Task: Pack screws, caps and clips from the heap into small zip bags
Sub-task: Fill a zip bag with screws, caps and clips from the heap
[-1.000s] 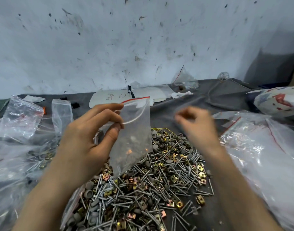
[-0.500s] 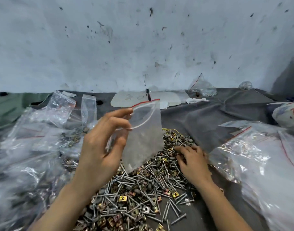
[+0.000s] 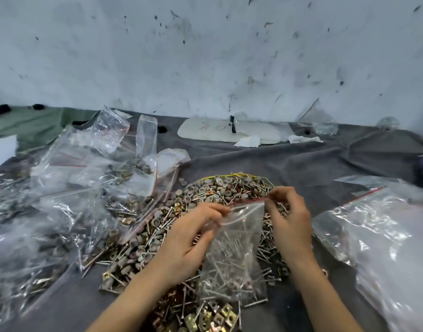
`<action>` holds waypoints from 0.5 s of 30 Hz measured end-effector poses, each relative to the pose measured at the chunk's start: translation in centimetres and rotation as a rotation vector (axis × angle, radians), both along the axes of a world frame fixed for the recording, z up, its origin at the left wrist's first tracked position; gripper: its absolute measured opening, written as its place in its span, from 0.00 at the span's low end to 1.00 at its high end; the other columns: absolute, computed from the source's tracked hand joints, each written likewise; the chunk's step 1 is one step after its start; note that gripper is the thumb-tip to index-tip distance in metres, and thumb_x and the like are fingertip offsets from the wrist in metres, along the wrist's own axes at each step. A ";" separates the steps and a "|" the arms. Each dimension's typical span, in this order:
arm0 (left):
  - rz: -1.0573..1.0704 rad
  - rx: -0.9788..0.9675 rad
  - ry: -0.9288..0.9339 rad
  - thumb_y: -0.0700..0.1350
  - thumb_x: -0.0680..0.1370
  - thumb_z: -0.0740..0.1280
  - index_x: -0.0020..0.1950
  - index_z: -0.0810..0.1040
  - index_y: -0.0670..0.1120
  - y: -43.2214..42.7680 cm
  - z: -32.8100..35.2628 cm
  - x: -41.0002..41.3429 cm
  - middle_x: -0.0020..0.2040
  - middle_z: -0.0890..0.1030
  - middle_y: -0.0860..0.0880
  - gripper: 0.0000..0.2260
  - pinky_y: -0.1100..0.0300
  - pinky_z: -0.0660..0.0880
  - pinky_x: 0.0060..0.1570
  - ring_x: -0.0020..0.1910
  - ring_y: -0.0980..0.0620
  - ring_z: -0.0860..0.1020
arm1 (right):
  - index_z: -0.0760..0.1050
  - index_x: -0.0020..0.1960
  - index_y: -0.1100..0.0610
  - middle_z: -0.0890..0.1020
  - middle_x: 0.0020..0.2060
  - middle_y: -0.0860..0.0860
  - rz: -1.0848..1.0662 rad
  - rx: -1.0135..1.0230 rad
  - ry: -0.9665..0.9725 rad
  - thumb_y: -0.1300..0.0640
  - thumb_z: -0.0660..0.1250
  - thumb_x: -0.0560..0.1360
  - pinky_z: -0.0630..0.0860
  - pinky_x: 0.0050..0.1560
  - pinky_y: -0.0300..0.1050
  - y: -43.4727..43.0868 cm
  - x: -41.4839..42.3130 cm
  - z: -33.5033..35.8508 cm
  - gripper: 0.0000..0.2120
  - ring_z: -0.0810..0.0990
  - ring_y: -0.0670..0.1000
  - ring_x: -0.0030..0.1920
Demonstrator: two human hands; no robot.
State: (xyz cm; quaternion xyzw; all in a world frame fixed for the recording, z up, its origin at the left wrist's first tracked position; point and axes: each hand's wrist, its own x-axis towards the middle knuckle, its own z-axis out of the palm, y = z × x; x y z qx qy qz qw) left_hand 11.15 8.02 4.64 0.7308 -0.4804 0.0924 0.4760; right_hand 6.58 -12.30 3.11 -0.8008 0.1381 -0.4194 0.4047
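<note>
L grip [image 3: 189,238], R grip [image 3: 289,219]: pinch on bag [image 3: 234,250] rim

Wall [image 3: 205,56], surface [image 3: 301,159].
Wall: whitewashed, scuffed, dark-flecked. Surface: draped in grey, creased, running to wall. Green cloth [image 3: 38,123] at far left. Light: soft, even.

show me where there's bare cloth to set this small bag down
Widest bare grey cloth lies between the heap and the white board at the back. A narrower strip runs between the heap and the large bag on the right. Crowded: the pile of bags on the left, and the heap itself.
</note>
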 end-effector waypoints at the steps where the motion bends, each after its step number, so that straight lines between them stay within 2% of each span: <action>1: -0.006 0.033 -0.061 0.44 0.79 0.57 0.52 0.74 0.50 -0.3 -0.6 -0.1 0.61 0.78 0.52 0.07 0.66 0.70 0.59 0.61 0.58 0.76 | 0.74 0.45 0.47 0.79 0.42 0.44 0.040 0.055 -0.114 0.64 0.70 0.73 0.72 0.51 0.45 0.6 -0.6 0.7 0.12 0.76 0.47 0.48; 3: -0.034 0.098 -0.152 0.48 0.83 0.54 0.55 0.71 0.51 -0.8 -1.3 -0.3 0.65 0.75 0.51 0.07 0.62 0.73 0.59 0.61 0.56 0.75 | 0.74 0.46 0.45 0.79 0.44 0.43 0.130 -0.012 -0.259 0.60 0.69 0.74 0.72 0.50 0.41 2.0 -1.6 1.6 0.10 0.77 0.48 0.48; 5: -0.052 0.113 -0.209 0.52 0.84 0.50 0.57 0.70 0.49 -0.9 -1.7 -0.4 0.68 0.72 0.48 0.12 0.58 0.76 0.56 0.61 0.53 0.75 | 0.75 0.48 0.48 0.77 0.44 0.38 0.220 -0.144 -0.297 0.58 0.66 0.75 0.71 0.50 0.38 3.1 -2.0 1.8 0.06 0.76 0.49 0.48; 7: -0.037 0.089 -0.228 0.50 0.84 0.51 0.57 0.70 0.48 -0.7 -2.1 -0.3 0.69 0.71 0.46 0.11 0.53 0.77 0.54 0.61 0.50 0.76 | 0.76 0.47 0.54 0.74 0.45 0.35 0.272 -0.271 -0.289 0.58 0.65 0.74 0.71 0.50 0.41 3.8 -1.9 1.6 0.03 0.74 0.50 0.48; 9: -0.008 0.054 -0.200 0.45 0.82 0.56 0.57 0.71 0.48 -0.4 -2.3 -0.2 0.68 0.72 0.46 0.07 0.51 0.78 0.53 0.60 0.50 0.77 | 0.78 0.46 0.58 0.77 0.47 0.41 0.243 -0.342 -0.297 0.58 0.64 0.74 0.70 0.54 0.44 4.1 -1.7 1.2 0.06 0.74 0.51 0.51; 11: 0.027 0.008 -0.190 0.43 0.79 0.57 0.55 0.71 0.49 -0.4 -2.4 -0.1 0.67 0.73 0.47 0.06 0.58 0.77 0.53 0.58 0.53 0.76 | 0.79 0.46 0.59 0.79 0.47 0.48 0.160 -0.261 -0.319 0.58 0.61 0.75 0.68 0.57 0.41 3.6 -1.6 1.0 0.08 0.74 0.50 0.53; 13: 0.064 -0.052 -0.173 0.42 0.78 0.58 0.53 0.71 0.49 -0.5 -2.4 -0.1 0.65 0.74 0.49 0.06 0.67 0.74 0.52 0.55 0.56 0.77 | 0.78 0.46 0.55 0.79 0.45 0.48 -0.004 -0.145 -0.271 0.58 0.59 0.76 0.67 0.56 0.39 2.3 -1.4 1.0 0.08 0.74 0.51 0.53; 15: 0.114 -0.123 -0.120 0.42 0.78 0.57 0.52 0.71 0.50 -0.5 -2.2 0.0 0.63 0.75 0.52 0.06 0.69 0.72 0.55 0.56 0.58 0.76 | 0.78 0.47 0.53 0.80 0.45 0.49 -0.185 -0.125 -0.017 0.60 0.63 0.76 0.67 0.56 0.46 0.4 -0.9 0.3 0.06 0.72 0.54 0.54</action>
